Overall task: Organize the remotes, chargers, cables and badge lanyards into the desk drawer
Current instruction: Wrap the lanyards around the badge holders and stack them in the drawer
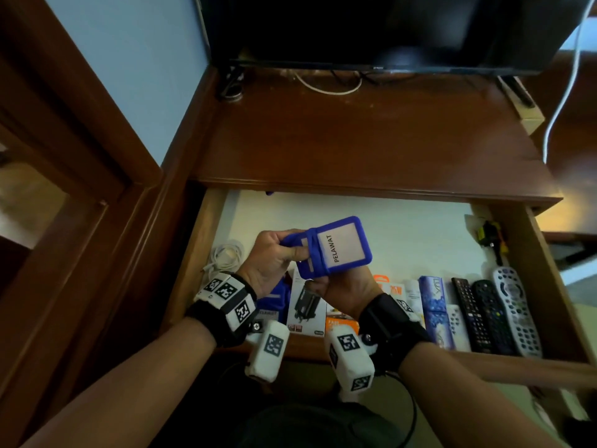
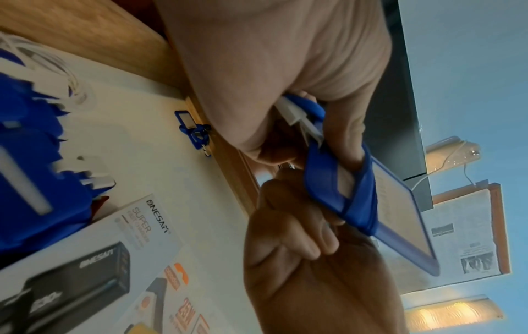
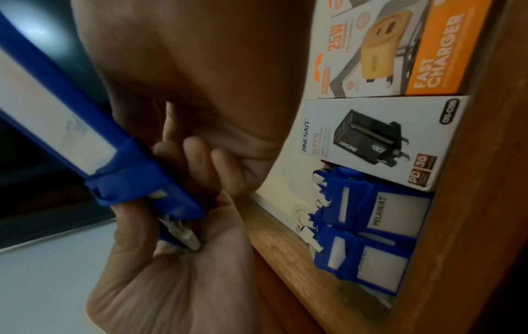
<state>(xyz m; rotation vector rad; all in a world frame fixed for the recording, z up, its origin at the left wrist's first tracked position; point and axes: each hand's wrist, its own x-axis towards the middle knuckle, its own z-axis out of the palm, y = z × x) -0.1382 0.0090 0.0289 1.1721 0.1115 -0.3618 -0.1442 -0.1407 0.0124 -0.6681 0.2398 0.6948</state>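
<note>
A blue badge holder point(image 1: 339, 247) with a white card reading PELAWAT is held above the open drawer point(image 1: 403, 227). Its blue lanyard strap point(image 1: 315, 250) is wrapped round it. My left hand point(image 1: 274, 253) grips the strapped end, with the white clip point(image 3: 183, 237) lying in its palm point(image 3: 185, 271). From below, my right hand point(image 1: 345, 286) grips the badge's near edge, fingers curled point(image 2: 300, 244). Two more wrapped blue badges point(image 3: 385, 214) lie at the drawer's front left. Three remotes point(image 1: 494, 315) lie side by side at the front right.
Along the drawer's front stand charger boxes, a white one point(image 1: 305, 302), an orange one point(image 1: 342, 318) and blue ones point(image 1: 433, 302). A coiled white cable point(image 1: 226, 253) lies at the left, a yellow-black item point(image 1: 489, 234) at the right wall. A monitor point(image 1: 387, 30) stands on the desk top point(image 1: 355, 140).
</note>
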